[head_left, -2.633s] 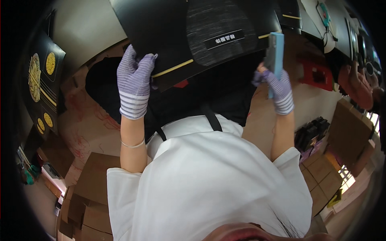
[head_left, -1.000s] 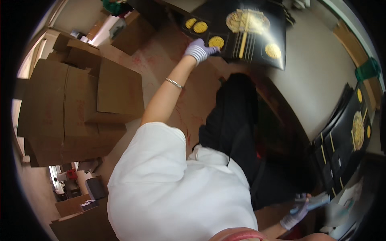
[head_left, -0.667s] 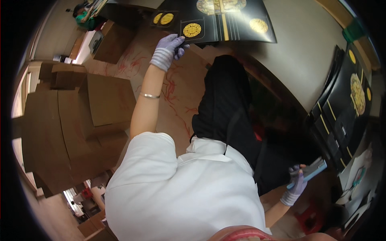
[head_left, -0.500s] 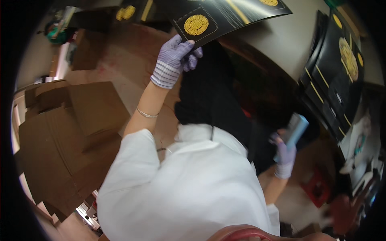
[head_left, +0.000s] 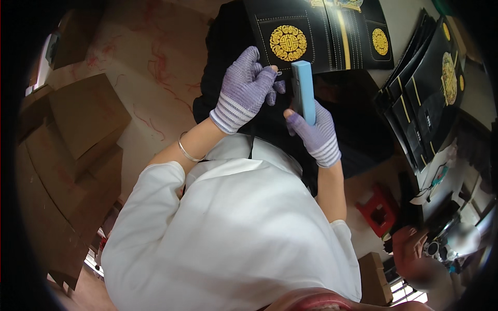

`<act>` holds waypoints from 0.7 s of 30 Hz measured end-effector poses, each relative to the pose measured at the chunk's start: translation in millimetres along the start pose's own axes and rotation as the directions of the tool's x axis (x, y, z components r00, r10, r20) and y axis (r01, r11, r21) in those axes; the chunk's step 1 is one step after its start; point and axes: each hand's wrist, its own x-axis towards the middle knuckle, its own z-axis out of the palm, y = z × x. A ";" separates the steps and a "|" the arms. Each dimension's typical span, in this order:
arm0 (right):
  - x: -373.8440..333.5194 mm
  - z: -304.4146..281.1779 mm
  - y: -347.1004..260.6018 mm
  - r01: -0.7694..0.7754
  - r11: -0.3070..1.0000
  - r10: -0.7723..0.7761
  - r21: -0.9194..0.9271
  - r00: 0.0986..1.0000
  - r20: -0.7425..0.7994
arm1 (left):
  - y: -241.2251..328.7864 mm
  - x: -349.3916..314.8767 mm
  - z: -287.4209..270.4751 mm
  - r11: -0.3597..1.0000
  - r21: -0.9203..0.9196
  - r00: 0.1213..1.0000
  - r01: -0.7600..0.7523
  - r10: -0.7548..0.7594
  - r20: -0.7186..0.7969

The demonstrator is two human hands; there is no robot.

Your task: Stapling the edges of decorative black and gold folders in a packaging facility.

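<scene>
A black panel (head_left: 321, 49) with round gold emblems, pale stitch-like dashes and a yellow stripe lies at the top, in front of me. My left hand (head_left: 246, 85), in a lilac glove with a striped cuff, has thumb and fingers pinched at the panel's lower left corner. A small shiny bit shows at the thumb tip, too small to name. In my right hand (head_left: 316, 127), gloved the same way, is a light-blue stapler-shaped tool (head_left: 306, 85), held upright. Its far end is close to the panel's near edge; whether they touch I cannot tell.
Several similar black panels (head_left: 423, 109) are stacked on the right. Brown cardboard (head_left: 85, 116) spreads over the left side. Red threads (head_left: 158, 62) litter the floor. A red stool (head_left: 378, 210) stands at the lower right, with another person (head_left: 412, 251) beyond it.
My right hand has swung in from the right with the light-blue tool, up beside my left hand. The black panel now shows more of its face, and its near edge sits lower in view.
</scene>
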 end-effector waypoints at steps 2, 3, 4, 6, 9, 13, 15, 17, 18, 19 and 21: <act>4.0 4.1 -2.7 -0.120 0.989 0.114 -0.083 0.991 -0.076 | 1.5 1.2 -1.2 1.000 0.018 1.000 0.016 -0.016 -0.004; 7.6 4.2 -3.4 -0.098 0.994 0.093 -0.051 0.992 -0.086 | 1.3 5.6 -2.0 0.999 -0.030 1.000 0.010 -0.010 0.007; 10.0 5.2 -5.4 -0.097 0.994 0.092 -0.046 0.990 -0.110 | 2.0 6.2 -4.6 1.000 -0.029 0.999 0.009 -0.009 0.031; 12.6 3.1 -8.9 -0.140 0.980 0.140 -0.144 0.990 -0.009 | 2.3 2.4 -12.8 1.000 0.001 0.999 -0.001 0.001 -0.034; 13.5 -17.4 -5.0 -0.029 0.997 0.027 -0.076 0.999 -0.022 | 7.4 -0.1 -33.3 0.995 0.103 0.992 -0.008 0.021 -0.127; 6.4 -48.3 3.6 -0.049 0.998 0.051 0.035 0.996 -0.077 | 4.8 0.1 -54.7 0.989 0.080 0.975 -0.122 0.134 -0.178; 3.1 -46.3 6.4 -0.050 0.998 0.047 -0.045 0.996 -0.071 | 0.2 0.9 -63.5 0.992 -0.018 0.983 -0.124 0.121 -0.138; -2.1 -40.9 5.4 -0.050 0.999 0.049 0.018 0.997 0.054 | -7.6 5.0 -61.2 0.985 -0.120 0.989 -0.120 0.108 -0.100; -5.6 -38.3 4.0 -0.057 0.998 0.056 0.003 0.991 0.122 | -10.5 6.8 -51.9 0.942 -0.277 0.978 -0.190 0.157 -0.136; -9.7 -38.4 5.8 -0.015 1.000 0.012 0.022 0.988 0.152 | -14.6 12.0 -45.4 0.866 -0.428 0.964 -0.258 0.201 -0.175; -22.5 -42.7 13.4 0.036 0.989 -0.051 0.142 0.993 0.105 | -31.5 21.5 -42.3 0.866 -0.439 0.970 -0.240 0.201 -0.134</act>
